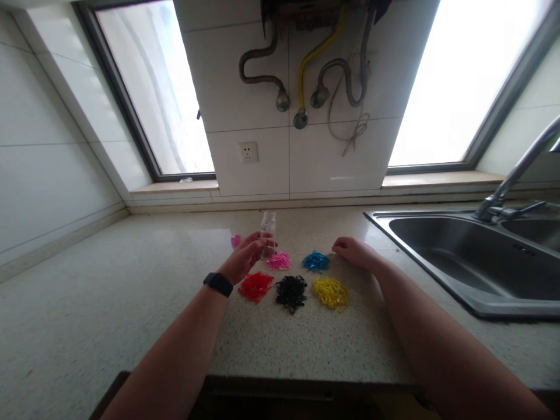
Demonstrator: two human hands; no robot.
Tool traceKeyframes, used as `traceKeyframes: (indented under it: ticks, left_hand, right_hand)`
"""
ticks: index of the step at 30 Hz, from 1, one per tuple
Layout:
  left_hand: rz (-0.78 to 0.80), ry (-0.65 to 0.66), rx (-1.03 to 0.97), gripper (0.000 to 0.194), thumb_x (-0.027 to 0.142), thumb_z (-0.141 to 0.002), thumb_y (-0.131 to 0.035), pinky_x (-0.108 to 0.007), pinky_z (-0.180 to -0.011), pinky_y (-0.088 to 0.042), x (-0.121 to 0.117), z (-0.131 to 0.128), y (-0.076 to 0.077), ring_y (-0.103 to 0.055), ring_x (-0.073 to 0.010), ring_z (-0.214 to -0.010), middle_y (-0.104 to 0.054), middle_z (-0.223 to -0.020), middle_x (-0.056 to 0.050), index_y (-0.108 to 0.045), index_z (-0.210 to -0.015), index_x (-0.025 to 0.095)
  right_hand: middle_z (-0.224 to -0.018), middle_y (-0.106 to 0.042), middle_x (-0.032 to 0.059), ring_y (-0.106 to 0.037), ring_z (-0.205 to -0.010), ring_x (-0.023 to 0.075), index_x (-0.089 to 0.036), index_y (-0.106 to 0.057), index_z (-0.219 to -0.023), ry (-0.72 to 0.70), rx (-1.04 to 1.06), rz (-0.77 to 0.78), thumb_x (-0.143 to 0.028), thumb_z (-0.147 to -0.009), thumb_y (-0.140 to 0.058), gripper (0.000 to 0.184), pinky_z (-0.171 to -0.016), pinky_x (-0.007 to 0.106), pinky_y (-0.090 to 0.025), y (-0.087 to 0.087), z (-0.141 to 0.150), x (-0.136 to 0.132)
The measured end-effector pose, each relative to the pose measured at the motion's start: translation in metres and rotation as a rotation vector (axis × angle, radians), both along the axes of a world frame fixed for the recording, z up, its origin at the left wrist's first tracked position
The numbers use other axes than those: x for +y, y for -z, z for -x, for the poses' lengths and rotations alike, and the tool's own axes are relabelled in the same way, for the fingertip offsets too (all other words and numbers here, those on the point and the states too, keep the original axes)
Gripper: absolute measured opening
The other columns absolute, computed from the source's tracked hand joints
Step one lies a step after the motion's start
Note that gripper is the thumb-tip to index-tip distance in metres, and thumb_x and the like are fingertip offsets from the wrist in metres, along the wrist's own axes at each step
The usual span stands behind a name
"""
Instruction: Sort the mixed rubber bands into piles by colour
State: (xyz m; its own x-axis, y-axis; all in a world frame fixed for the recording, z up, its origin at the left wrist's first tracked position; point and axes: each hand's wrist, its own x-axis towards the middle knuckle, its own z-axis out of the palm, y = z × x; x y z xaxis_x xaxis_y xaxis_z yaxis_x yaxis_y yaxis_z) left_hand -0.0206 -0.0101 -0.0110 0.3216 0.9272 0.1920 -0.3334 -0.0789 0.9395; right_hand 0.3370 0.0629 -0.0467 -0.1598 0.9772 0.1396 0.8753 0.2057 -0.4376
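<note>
My left hand (250,252), with a black band on its wrist, is closed around a clear bottle (268,227), which stands nearly upright above the counter. A small pink piece (237,240) lies just behind that hand. My right hand (350,249) rests on the counter with its fingers curled in; nothing shows in them. Between and in front of the hands are heaps of small, thin bands or strips: a pink heap (279,261), a blue heap (315,261), a red heap (256,287), a black heap (291,293) and a yellow heap (331,292). The blue heap is nearest my right hand.
The speckled counter (153,291) runs back to a tiled wall with a socket (248,152). On the right is a steel sink (437,262) with a tap (511,181). Pipes (301,76) hang on the wall above, between two windows.
</note>
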Motion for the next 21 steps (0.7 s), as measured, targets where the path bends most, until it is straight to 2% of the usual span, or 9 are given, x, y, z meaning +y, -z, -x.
traceKeyframes:
  ticks: [5,9,21]
  left_hand:
    - [-0.06,0.036,-0.056,0.032,0.031,-0.083,-0.055,-0.037,-0.082,-0.049,-0.001,-0.008,0.004,-0.069,-0.0208,-0.082,-0.071,-0.096,-0.011,-0.061,-0.109,0.012]
    - [-0.07,0.049,-0.062,0.032,0.031,-0.084,-0.054,-0.037,-0.083,-0.048,-0.005,-0.011,0.003,-0.068,-0.0199,-0.081,-0.071,-0.094,-0.009,-0.061,-0.108,0.012]
    - [-0.107,0.181,0.155,0.032,0.028,-0.089,-0.06,-0.035,-0.084,-0.049,-0.012,-0.012,0.002,-0.068,-0.0219,-0.097,-0.07,-0.114,-0.015,-0.061,-0.117,0.013]
  right_hand:
    - [-0.085,-0.073,0.0058,-0.064,-0.073,0.0181,-0.023,-0.074,-0.091,-0.008,-0.006,-0.024,-0.043,-0.083,-0.056,0.027,-0.062,0.026,-0.041,0.001,0.0,-0.001]
    - [-0.084,-0.073,0.0057,-0.064,-0.072,0.0175,-0.023,-0.073,-0.09,-0.015,-0.017,-0.025,-0.04,-0.083,-0.057,0.025,-0.062,0.025,-0.041,-0.001,0.004,-0.005]
    - [-0.08,-0.072,0.0059,-0.062,-0.069,0.0167,-0.019,-0.073,-0.087,-0.032,0.017,-0.016,-0.035,-0.082,-0.059,0.022,-0.06,0.026,-0.04,-0.008,0.009,-0.013]
